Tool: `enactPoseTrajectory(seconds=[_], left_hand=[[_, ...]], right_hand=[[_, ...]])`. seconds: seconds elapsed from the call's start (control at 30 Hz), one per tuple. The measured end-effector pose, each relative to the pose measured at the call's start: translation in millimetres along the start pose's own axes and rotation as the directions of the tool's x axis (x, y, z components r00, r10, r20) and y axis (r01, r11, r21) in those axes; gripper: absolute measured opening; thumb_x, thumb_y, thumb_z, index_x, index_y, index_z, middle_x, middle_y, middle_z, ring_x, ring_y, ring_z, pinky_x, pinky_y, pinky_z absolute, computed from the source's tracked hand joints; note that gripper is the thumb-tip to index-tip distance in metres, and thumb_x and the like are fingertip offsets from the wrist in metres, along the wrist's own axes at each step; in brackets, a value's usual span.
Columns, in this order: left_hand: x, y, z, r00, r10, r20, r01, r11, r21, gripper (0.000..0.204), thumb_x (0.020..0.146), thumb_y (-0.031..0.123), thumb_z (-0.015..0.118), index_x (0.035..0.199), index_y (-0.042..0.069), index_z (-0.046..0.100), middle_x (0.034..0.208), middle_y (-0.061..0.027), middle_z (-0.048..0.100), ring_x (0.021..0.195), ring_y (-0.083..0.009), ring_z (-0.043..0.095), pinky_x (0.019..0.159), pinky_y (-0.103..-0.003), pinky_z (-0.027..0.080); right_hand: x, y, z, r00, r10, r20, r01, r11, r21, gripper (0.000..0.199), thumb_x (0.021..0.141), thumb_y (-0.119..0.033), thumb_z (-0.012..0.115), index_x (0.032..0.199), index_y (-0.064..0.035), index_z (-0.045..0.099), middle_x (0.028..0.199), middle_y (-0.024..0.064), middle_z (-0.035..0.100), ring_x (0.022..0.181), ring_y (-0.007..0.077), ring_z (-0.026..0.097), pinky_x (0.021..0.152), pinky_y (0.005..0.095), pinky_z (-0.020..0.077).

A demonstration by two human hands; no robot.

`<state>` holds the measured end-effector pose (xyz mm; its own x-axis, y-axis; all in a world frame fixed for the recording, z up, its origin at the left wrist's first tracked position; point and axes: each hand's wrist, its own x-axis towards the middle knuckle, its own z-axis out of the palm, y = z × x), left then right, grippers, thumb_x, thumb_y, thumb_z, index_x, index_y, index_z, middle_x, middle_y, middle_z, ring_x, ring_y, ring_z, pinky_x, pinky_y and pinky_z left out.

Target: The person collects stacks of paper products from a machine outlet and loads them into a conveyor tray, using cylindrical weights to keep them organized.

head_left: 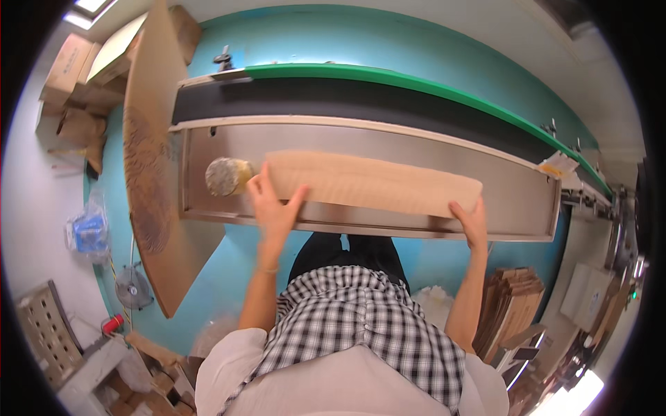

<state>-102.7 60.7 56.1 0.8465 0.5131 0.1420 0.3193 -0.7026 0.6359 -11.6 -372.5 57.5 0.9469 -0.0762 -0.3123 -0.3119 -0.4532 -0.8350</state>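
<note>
A long, light brown paper-like bundle [374, 182] with fine lines across it lies lengthwise over the metal tray table [333, 226]. My left hand [272, 205] grips its left end, with the thumb on the near side and the fingers at the end. At the opposite end my right hand [472, 220] holds the near corner between thumb and fingers. Just left of my left hand stands a short round object [225, 177] with a mottled grey top and yellowish side; its kind is unclear. The underside of the bundle is hidden.
Behind the tray runs a dark conveyor belt [333, 100] with a green rail [388, 75]. A large cardboard sheet [149, 166] stands upright at the left. Flattened cartons [512, 305] lean at the lower right, and a fan [133, 288] sits at the lower left.
</note>
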Motion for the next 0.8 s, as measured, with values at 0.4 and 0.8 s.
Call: enactPoseTrajectory(seconds=[0.4,0.8], left_hand=[[10.2,126.8,87.4,0.905,0.393,0.166,-0.363,0.914,-0.183,0.063,0.085,0.02,0.075,0.141,0.007,0.051,0.149,-0.0223,0.042,0.136,-0.0421,0.041,0.111,-0.052,0.031],[95.7,238.4,224.9,0.266,0.66,0.703,-0.469,0.725,-0.503,0.084,0.067,0.048,0.088,0.135,0.01,0.056,0.126,-0.0205,0.062,0.112,-0.0396,0.062,0.092,-0.045,0.051]], right_hand=[[66.5,-16.5,31.4,0.992,-0.032,-0.118,0.044,0.994,0.103,0.045,0.098,-0.041,0.066,0.116,0.0008,0.066,0.103,0.012,0.07,0.097,0.0186,0.064,0.087,0.033,0.0501],[81.6,3.8,1.6,0.965,0.19,0.18,-0.258,0.804,0.536,0.042,0.098,-0.034,0.068,0.12,0.0012,0.065,0.109,0.0056,0.069,0.094,0.0119,0.063,0.082,0.0266,0.0498]])
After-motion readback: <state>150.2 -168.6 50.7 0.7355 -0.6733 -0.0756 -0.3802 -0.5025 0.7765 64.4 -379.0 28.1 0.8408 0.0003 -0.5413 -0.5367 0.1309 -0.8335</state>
